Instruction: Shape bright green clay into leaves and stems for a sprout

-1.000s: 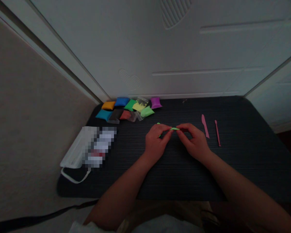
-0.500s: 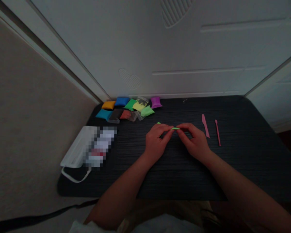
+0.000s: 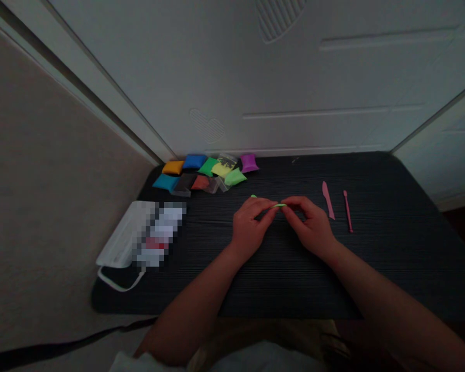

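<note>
A small, thin piece of light green modelling clay [image 3: 280, 205] is pinched between my two hands above the dark table. My left hand [image 3: 251, 222] grips its left end with thumb and forefinger. At its right end, the fingertips of my right hand [image 3: 310, 223] close on it too. Another bit of green clay [image 3: 253, 196] shows just behind my left knuckles, mostly hidden by the hand. To the right of my right hand lie a pink plastic clay knife [image 3: 327, 200] and a thin pink modelling stick [image 3: 347, 211].
Several bags of coloured clay, among them a purple bag [image 3: 249, 163] and a light green bag [image 3: 235, 176], lie at the back left of the black table [image 3: 294, 289]. A white face mask [image 3: 129, 235] rests at the left beside a blurred-out item [image 3: 161, 235]. A white panel [image 3: 313, 82] rises behind.
Both hands stay almost in place, still pinching the clay. The fingertips have shifted only slightly around it.
</note>
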A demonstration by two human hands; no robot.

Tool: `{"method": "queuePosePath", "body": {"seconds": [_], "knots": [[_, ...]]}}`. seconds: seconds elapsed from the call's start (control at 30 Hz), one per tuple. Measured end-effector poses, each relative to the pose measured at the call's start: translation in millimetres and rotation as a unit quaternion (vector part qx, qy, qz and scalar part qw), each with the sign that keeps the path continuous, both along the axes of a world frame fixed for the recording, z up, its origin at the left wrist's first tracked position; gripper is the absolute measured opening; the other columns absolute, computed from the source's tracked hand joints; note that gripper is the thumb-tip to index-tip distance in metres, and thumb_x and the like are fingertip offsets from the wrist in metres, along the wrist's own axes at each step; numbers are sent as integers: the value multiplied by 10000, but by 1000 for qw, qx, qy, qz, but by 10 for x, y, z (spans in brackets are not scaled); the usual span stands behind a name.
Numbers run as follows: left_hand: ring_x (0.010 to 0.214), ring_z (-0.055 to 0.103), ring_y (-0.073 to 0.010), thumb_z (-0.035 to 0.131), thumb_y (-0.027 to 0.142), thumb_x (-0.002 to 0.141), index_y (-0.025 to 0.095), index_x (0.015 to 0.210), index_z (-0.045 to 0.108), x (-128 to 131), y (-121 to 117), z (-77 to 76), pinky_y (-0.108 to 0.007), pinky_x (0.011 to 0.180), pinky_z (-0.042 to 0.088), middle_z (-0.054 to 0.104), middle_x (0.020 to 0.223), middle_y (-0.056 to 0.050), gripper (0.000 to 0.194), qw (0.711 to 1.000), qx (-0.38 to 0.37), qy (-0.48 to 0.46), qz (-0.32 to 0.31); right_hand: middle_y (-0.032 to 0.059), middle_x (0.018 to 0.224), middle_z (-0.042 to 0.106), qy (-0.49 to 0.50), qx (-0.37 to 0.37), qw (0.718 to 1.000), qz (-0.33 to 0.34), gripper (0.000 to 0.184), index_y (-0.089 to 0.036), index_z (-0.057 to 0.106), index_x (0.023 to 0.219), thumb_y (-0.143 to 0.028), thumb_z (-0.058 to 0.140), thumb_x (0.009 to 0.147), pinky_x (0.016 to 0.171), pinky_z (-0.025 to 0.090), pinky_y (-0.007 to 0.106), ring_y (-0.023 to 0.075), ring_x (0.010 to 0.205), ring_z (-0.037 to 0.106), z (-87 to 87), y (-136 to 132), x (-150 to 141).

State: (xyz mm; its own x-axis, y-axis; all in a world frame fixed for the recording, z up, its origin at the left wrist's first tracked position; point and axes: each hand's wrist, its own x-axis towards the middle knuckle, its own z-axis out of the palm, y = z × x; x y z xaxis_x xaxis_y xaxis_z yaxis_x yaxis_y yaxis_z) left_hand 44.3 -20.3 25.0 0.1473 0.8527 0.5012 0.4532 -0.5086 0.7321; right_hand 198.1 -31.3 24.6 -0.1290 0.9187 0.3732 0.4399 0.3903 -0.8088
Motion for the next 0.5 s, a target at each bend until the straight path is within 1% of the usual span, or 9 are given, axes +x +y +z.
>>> {"method": "queuePosePath", "body": {"seconds": [0.23,0.5], "knots": [[816,577,-128,579,228,766,199,895,620,10,-3,-8,-286,769,459,638,871,-16,139,1000,-5,16,0,26,870,604,13,-13,1000,2,133,-227,546,932,-258,496,813,731,476,317,160,795,582,-10,8,-8],[765,571,-122,564,226,772,201,811,618,20,-6,7,-274,725,460,622,797,-3,71,1000,-21,-2,-2,20,855,602,15,-13,1000,5,140,-234,544,931,-273,497,806,712,476,315,160,781,582,-3,6,-9]]}}
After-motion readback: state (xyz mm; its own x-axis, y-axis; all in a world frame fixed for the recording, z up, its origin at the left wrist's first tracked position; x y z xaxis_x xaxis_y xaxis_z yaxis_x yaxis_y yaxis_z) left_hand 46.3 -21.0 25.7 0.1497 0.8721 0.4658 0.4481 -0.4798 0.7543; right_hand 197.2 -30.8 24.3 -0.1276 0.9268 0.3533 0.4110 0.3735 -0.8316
